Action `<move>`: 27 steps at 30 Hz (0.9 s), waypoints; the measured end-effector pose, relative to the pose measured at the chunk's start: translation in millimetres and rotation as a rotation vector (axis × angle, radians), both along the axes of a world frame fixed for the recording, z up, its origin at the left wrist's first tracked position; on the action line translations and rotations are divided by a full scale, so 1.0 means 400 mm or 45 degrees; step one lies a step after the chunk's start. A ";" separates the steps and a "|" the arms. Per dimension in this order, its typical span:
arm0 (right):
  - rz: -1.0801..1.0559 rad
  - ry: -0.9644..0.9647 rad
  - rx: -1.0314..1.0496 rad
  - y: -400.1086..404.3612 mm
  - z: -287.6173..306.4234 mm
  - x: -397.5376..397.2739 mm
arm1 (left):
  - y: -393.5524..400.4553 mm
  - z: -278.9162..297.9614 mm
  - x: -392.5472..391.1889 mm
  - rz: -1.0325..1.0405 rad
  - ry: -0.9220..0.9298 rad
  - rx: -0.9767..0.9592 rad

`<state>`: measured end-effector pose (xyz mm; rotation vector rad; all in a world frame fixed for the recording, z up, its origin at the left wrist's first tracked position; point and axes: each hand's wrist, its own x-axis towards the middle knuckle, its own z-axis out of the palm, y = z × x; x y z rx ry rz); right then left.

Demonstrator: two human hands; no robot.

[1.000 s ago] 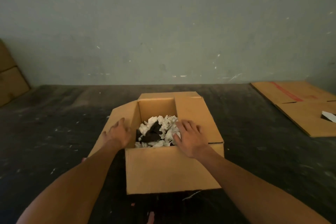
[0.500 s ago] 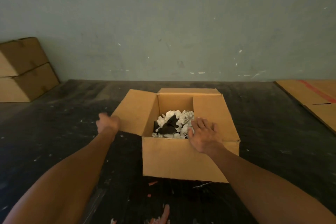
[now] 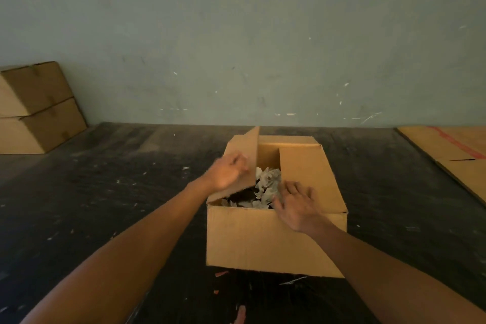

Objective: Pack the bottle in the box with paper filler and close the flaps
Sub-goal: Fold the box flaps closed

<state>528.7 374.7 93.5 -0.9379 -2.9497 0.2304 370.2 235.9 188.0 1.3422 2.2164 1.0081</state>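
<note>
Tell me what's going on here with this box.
A person is closing a cardboard box on a dark floor. The left hand is lifting the left flap, now raised. The right hand rests flat on the folded-down right flap. White paper filler shows in the gap between.

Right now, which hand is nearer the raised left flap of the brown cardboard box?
Left. The left hand presses against the raised left flap; the right hand rests flat on the folded right flap, across the opening.

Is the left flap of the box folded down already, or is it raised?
Raised. The left flap stands tilted above the paper filler, held by the left hand.
</note>
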 end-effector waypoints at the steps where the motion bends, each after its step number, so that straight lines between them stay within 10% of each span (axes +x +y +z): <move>1: 0.060 0.029 -0.004 0.006 0.003 0.013 | 0.007 -0.026 0.004 -0.092 0.041 -0.160; 6: 0.274 0.354 0.016 0.069 0.053 0.131 | 0.019 -0.146 0.008 -0.174 0.326 -0.504; 13: 0.375 -0.197 0.422 0.180 0.044 0.305 | 0.023 -0.143 -0.003 -0.159 0.299 -0.552; 19: 0.419 -0.210 0.447 0.190 -0.016 0.341 | 0.032 -0.123 -0.029 -0.190 0.203 -0.562; 27: 0.457 0.035 0.190 0.193 -0.032 0.360 | -0.063 -0.134 -0.090 0.071 -0.321 -0.037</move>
